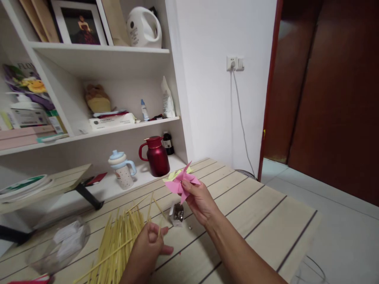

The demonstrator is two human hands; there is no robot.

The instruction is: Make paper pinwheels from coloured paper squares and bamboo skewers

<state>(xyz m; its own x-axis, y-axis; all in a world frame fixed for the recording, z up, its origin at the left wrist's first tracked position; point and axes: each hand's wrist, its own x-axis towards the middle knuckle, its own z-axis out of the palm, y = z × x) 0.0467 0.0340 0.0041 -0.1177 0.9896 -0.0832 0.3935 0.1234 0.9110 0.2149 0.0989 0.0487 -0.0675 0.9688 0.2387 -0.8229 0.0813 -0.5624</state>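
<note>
My right hand point(199, 201) pinches a pink folded-paper pinwheel point(182, 183) near its middle, holding it above the table. Behind it shows yellow folded paper point(174, 175), mostly covered; I cannot tell whether it is held too. My left hand point(148, 246) is at the right side of a pile of thin yellow sticks point(121, 236). Its fingers are curled, and a slim stick point(160, 229) stands up between them. Between my hands a small open box point(177, 215) holds shiny metal pieces, with one tiny piece point(190, 227) loose beside it.
The slatted table point(254, 213) has a clear plastic container point(59, 248) with white packets at left. A small raised stand point(79, 173) is behind it. A red jug point(156, 157) and a speckled cup point(121, 171) stand on the low shelf. A cord point(241, 110) hangs from the wall socket.
</note>
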